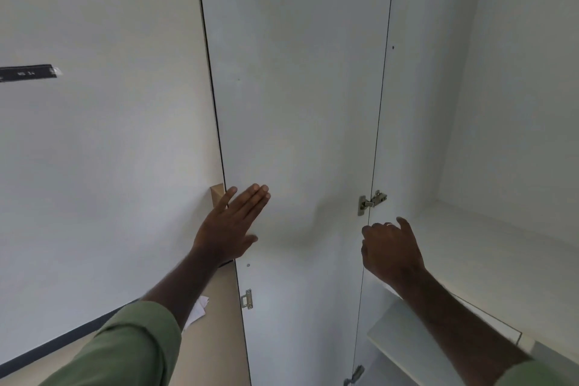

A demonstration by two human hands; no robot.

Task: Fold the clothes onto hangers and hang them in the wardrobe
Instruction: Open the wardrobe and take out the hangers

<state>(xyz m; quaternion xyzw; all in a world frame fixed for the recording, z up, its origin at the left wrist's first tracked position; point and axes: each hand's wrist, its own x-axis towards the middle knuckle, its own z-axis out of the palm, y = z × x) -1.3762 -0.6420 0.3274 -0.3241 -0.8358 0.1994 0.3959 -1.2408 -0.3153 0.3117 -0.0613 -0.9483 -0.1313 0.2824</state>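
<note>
The tall white laminate wardrobe door (297, 88) stood swung open in front of the person, its inner face toward the camera and hinged on its right edge by a small silver metal hinge (371, 202). The left hand (233, 226) was raised against the door's lower left part, near its free edge, with fingers (255, 197) straight and held together and the thumb spread off to the right; whether the palm actually pressed the panel could not be told. The right hand (390, 251) hung just below the hinge, beside the door's hinged edge, its fingers loosely curled with one pointing up, holding nothing. Both forearms came out of olive-green fabric sleeves (125, 345). To the right the white wardrobe interior (517, 103) lay open, with a pale shelf (501, 260) behind the right forearm. No clothes or hangers showed anywhere. A second silver metal fitting (247, 299) sat lower on the door. On the white wall at the left was a black strip label (28, 73), and a crumpled white paper (197, 310) lay low near the left forearm
</note>
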